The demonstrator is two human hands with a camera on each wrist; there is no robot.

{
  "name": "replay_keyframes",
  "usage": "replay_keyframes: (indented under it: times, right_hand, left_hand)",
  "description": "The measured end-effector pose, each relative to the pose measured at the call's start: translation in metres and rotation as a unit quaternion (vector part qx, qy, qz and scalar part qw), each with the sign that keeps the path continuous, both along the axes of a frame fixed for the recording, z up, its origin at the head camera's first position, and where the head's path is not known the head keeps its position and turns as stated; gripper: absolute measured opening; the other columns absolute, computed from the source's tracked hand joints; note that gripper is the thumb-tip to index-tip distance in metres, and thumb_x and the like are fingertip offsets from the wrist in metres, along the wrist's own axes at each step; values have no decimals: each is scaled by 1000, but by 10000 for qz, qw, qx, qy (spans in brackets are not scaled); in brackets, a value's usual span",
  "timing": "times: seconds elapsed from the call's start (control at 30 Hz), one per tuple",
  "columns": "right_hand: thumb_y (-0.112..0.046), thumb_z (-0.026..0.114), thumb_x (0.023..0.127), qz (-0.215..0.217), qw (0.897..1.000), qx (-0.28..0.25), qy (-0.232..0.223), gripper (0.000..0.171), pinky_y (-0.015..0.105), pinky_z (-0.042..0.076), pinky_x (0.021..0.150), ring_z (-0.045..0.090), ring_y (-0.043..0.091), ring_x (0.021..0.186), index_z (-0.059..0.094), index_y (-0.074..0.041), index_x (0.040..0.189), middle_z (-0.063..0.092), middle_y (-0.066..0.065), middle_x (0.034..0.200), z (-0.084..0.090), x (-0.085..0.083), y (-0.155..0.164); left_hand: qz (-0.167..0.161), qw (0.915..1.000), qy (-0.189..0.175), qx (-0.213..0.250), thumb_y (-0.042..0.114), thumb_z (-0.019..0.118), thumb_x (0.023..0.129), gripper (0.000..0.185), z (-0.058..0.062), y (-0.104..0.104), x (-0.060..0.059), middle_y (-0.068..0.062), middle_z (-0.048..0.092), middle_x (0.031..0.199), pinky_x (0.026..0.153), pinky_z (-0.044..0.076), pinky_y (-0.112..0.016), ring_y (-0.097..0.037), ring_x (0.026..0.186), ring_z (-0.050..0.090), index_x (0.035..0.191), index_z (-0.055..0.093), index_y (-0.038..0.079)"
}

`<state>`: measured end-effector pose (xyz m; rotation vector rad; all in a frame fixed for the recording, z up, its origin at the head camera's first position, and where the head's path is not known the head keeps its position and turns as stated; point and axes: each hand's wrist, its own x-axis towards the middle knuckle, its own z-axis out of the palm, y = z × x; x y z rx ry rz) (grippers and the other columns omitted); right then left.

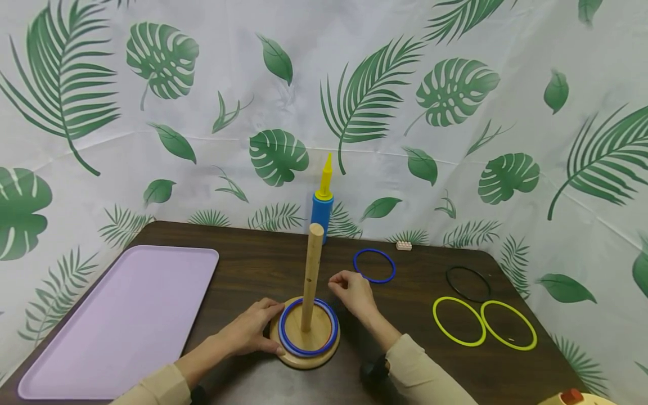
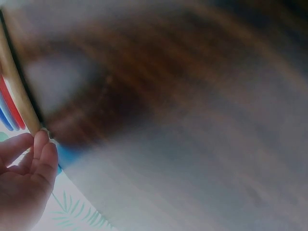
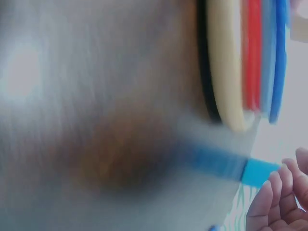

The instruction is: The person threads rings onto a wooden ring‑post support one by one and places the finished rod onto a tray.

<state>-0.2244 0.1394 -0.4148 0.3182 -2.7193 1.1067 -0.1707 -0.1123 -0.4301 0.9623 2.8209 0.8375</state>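
A wooden ring-toss stand (image 1: 313, 270) has a tall round peg on a disc-shaped base (image 1: 304, 361). Stacked around the peg's foot lie several rings, with a blue ring (image 1: 332, 343) on top; the right wrist view shows a red ring (image 3: 252, 57) and a light blue ring (image 3: 267, 62) beneath. My left hand (image 1: 249, 327) holds the base's left edge, thumb at the near side and fingers at the far side. My right hand (image 1: 356, 295) hovers right of the peg with loosely bent fingers and nothing visible in them. Just beyond it, another blue ring (image 1: 379, 280) lies on the table.
Two yellow rings (image 1: 459, 343) and a black ring (image 1: 468, 268) lie at the right of the dark table (image 1: 243, 264). A lilac tray (image 1: 126, 320) covers the left side. Behind the peg stands a blue and yellow pump (image 1: 322, 208). A small pale block (image 1: 404, 246) sits at the back edge.
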Motion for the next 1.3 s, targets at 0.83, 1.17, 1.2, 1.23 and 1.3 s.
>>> replay_keyframes:
  times: [0.83,1.17,1.2,1.23,1.3]
  right_hand:
    - [-13,66,85,-2094,9760,-433,-411,20,34,43,72,61,25,77,69,2,97,69,13,83,-1,-42,111]
    - [-10,66,84,-2218,9712,-579,-646,22,24,43,60,55,5,55,66,7,98,68,18,83,-7,-48,123]
    - [-10,66,84,-2219,9712,-556,-666,22,24,43,60,54,4,54,66,7,98,68,18,83,-8,-48,124]
    - [-10,66,84,-2225,9711,-532,-686,23,25,43,61,53,3,54,66,7,98,68,18,83,-9,-49,124]
    - [-11,66,84,-2232,9709,-487,-722,23,26,43,62,53,3,54,66,7,99,68,18,83,-10,-50,125]
  left_hand:
    - [-55,10000,55,3,40,82,68,85,2,2,-1,-19,54,121,93,45,-47,-33,113,52,127,50,-11]
    - [15,10000,88,-2,43,82,67,86,-1,1,-1,-18,54,122,93,45,-48,-33,113,52,128,51,-10]
    - [16,10000,74,-3,43,81,67,86,-1,1,-1,-18,53,122,93,45,-48,-33,113,52,128,50,-10]
    - [17,10000,64,-7,43,81,68,86,-1,1,-1,-18,53,122,93,45,-48,-33,113,52,128,50,-10]
    - [15,10000,51,-8,43,81,68,86,-1,1,-1,-18,53,122,93,45,-48,-33,113,52,128,50,-10]
